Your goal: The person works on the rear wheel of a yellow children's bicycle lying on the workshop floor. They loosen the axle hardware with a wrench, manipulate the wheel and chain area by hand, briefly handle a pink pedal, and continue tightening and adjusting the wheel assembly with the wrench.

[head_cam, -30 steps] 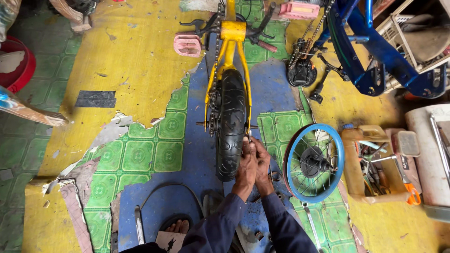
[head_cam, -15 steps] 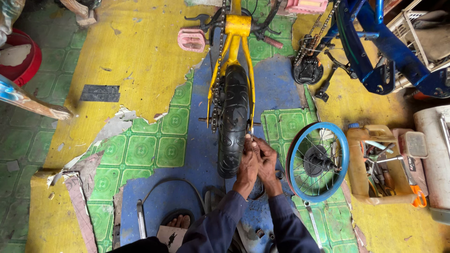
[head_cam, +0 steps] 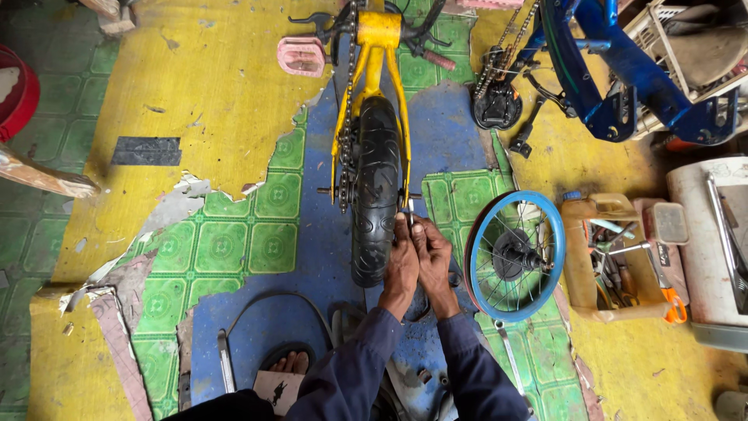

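A yellow bicycle frame point(head_cam: 379, 47) lies upside down on the floor, its black rear tyre point(head_cam: 375, 187) pointing toward me. Both my hands meet at the right end of the rear axle. My left hand point(head_cam: 401, 265) and my right hand point(head_cam: 433, 253) press together around a small metal piece beside the frame's rear fork end. Whether it is a tool or a nut is hidden by my fingers. A chain point(head_cam: 344, 168) runs along the tyre's left side. My dark blue sleeves point(head_cam: 405, 359) reach up from the bottom edge.
A blue-rimmed spoked wheel point(head_cam: 510, 256) lies right of my hands. A tan box of tools point(head_cam: 615, 257) sits further right. A blue bicycle frame point(head_cam: 623, 70) stands at the top right. A pink pedal point(head_cam: 301, 56), a loose cable point(head_cam: 273, 300) and my sandalled foot point(head_cam: 287, 365) are nearby.
My hands stay at the axle's right end, with only slight finger movement. The view has shifted a little downward.
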